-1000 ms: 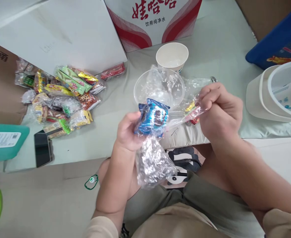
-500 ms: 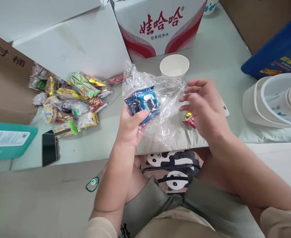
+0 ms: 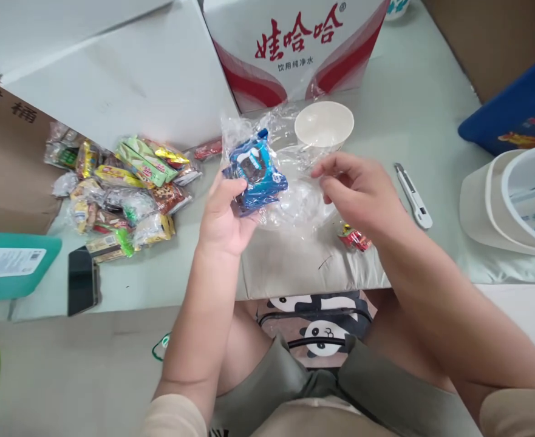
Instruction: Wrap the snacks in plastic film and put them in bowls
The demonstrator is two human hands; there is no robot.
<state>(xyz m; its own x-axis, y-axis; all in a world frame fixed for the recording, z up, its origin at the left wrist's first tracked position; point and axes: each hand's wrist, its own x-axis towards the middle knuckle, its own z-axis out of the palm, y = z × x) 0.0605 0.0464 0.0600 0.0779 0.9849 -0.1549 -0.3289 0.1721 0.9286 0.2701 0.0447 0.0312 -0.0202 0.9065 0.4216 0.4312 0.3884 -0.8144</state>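
Blue packet [image 3: 254, 164] w/ clear plastic [image 3: 234, 130] against it: where've we got it?

Over the table [image 3: 413, 115], gripped in our L hand [image 3: 224, 220], thumb on its front.

& our R hand [image 3: 362, 194]?

Fingers half-curled by the plastic; can't tell if they're pinching any. White bowl [image 3: 324, 124] just beyond, box cutter [image 3: 413, 197] R of that hand, sm. red packet [image 3: 354, 238] on the table nr our R wrist.

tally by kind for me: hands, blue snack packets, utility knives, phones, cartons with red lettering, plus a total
Hands: 2, the left hand and the right hand
Blue snack packet: at least 1, in the left hand; overlap hides any more
Utility knife: 1
Phone: 1
Red-lettered carton: 1
Total: at least 6
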